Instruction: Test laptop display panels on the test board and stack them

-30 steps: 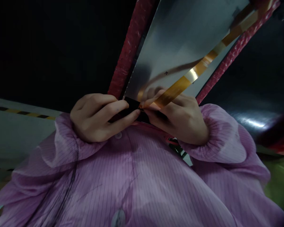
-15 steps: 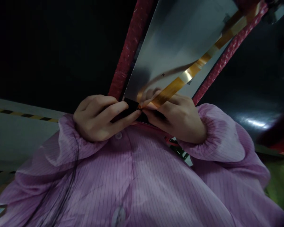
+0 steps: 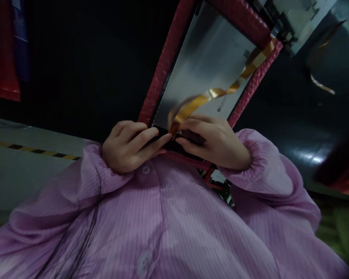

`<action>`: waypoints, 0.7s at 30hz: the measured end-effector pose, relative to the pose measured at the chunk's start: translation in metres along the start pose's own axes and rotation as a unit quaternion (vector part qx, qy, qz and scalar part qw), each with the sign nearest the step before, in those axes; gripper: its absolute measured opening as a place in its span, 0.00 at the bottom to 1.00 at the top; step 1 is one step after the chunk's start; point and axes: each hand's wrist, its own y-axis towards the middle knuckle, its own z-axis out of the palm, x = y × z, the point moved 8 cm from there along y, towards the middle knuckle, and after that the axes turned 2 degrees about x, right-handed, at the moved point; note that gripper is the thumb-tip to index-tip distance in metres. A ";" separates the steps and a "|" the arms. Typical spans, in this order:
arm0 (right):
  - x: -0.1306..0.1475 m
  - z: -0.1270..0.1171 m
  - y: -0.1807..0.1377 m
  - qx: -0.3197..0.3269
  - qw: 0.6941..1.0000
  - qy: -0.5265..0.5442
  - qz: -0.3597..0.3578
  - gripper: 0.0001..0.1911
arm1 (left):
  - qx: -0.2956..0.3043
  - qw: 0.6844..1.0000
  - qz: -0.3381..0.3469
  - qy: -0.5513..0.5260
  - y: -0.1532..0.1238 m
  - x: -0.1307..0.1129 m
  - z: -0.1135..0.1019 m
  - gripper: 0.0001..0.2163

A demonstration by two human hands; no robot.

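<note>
A copper-coloured flat flex strip (image 3: 191, 107) curves down across a silver panel (image 3: 212, 58), its lower end at the panel's dark near edge (image 3: 162, 133). My left hand (image 3: 130, 147) lies palm down at that edge with fingers apart. One outstretched fingertip touches the lower end of the strip; the thumb is mostly hidden beneath. Close by on the other side is my right hand (image 3: 217, 141), its thumb and forefinger parted around a dark gap beside the strip's end. Nothing shows between those two fingertips.
Red bubble wrap (image 3: 159, 69) borders the panel on a dark work surface (image 3: 90, 69). A metal fixture (image 3: 296, 23) stands at the far right, near a loose thin strip (image 3: 322, 83). Red material (image 3: 2, 73) hangs at far left. Yellow-and-black tape (image 3: 31, 150) crosses the floor.
The flex strip has gone from nearly straight to slack and curved. My right thumb and forefinger have parted from it. The view has shifted, showing more of the panel's far end and the fixture.
</note>
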 end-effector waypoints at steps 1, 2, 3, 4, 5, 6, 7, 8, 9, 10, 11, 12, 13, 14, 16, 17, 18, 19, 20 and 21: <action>-0.001 -0.004 -0.001 -0.002 1.000 0.012 0.001 0.15 | -0.010 1.000 0.009 0.016 0.001 -0.002 -0.001 0.13; -0.002 -0.007 -0.002 0.000 1.000 0.018 0.006 0.15 | -0.015 1.000 0.013 0.024 0.001 -0.002 -0.001 0.12; -0.003 -0.009 -0.004 0.003 1.000 0.013 0.015 0.15 | -0.017 0.999 0.014 0.026 0.000 -0.003 -0.001 0.12; -0.004 -0.011 -0.008 0.007 1.000 0.000 0.027 0.16 | -0.021 0.999 0.013 0.022 -0.001 -0.003 -0.001 0.13; -0.004 -0.012 -0.012 0.008 0.999 -0.021 0.042 0.18 | -0.021 1.000 0.008 0.012 -0.002 -0.002 0.000 0.14; -0.003 -0.013 -0.018 0.003 0.997 -0.049 0.060 0.20 | -0.018 1.000 -0.004 -0.004 -0.003 -0.001 0.000 0.18; -0.001 -0.014 -0.024 -0.008 0.994 -0.080 0.079 0.22 | -0.013 0.999 -0.027 -0.027 -0.004 0.002 0.000 0.22; 0.001 -0.015 -0.031 -0.024 0.988 -0.111 0.102 0.25 | -0.004 0.997 -0.059 -0.056 -0.005 0.006 0.000 0.26; 0.003 -0.014 -0.038 -0.040 0.981 -0.137 0.129 0.29 | 0.008 0.991 -0.099 -0.089 -0.005 0.011 0.000 0.29; 0.004 -0.011 -0.045 -0.052 0.974 -0.157 0.155 0.34 | 0.023 0.981 -0.146 -0.123 -0.006 0.016 0.001 0.32; 0.006 -0.006 -0.051 -0.057 0.968 -0.168 0.176 0.38 | 0.036 0.968 -0.192 -0.155 -0.005 0.021 0.002 0.33; 0.006 0.000 -0.056 -0.057 0.965 -0.173 0.191 0.43 | 0.043 0.955 -0.230 -0.181 -0.004 0.024 0.001 0.33; 0.007 0.007 -0.060 -0.054 0.963 -0.172 0.200 0.46 | 0.048 0.944 -0.258 -0.200 -0.003 0.026 0.000 0.33; 0.007 0.013 -0.062 -0.049 0.963 -0.168 0.203 0.49 | 0.051 0.934 -0.279 -0.215 0.000 0.027 -0.002 0.32; 0.005 0.022 -0.063 -0.047 0.964 -0.162 0.203 0.51 | 0.059 0.914 -0.320 -0.243 0.005 0.032 -0.003 0.30; 0.003 0.024 -0.063 -0.050 0.965 -0.161 0.203 0.52 | 0.068 0.898 -0.344 -0.266 0.007 0.035 -0.002 0.29; 0.003 0.025 -0.063 -0.054 0.964 -0.162 0.202 0.52 | 0.074 0.877 -0.370 -0.298 0.007 0.039 0.000 0.27; 0.002 0.026 -0.062 -0.059 0.964 -0.164 0.200 0.53 | 0.075 0.850 -0.396 -0.339 0.006 0.043 0.002 0.25; 0.003 0.026 -0.061 -0.067 0.964 -0.167 0.197 0.53 | 0.063 0.822 -0.416 -0.384 0.005 0.046 0.002 0.23; 0.004 0.025 -0.061 -0.077 0.963 -0.170 0.197 0.54 | 0.044 0.793 -0.428 -0.430 0.005 0.049 0.001 0.21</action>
